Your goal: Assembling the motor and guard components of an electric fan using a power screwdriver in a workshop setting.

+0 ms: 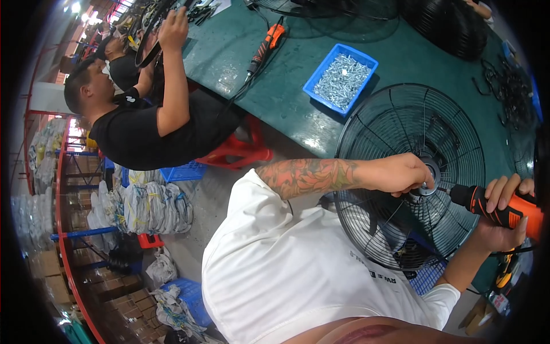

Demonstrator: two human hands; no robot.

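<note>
A round black wire fan guard rests tilted at the table's near edge, against my body. My left hand reaches over it, fingers pinched at the grey hub plate in its centre; whatever sits between the fingertips is too small to make out. My right hand is wrapped round an orange and black electric screwdriver, its tip pointing left at the hub close to my left fingertips. Beyond the guard, a blue plastic tray holds many silver screws.
On the green table lies a second orange electric screwdriver with its cable. More black fan guards are at the far side, black metal parts at the right. A co-worker lifts a black ring, beside a red stool.
</note>
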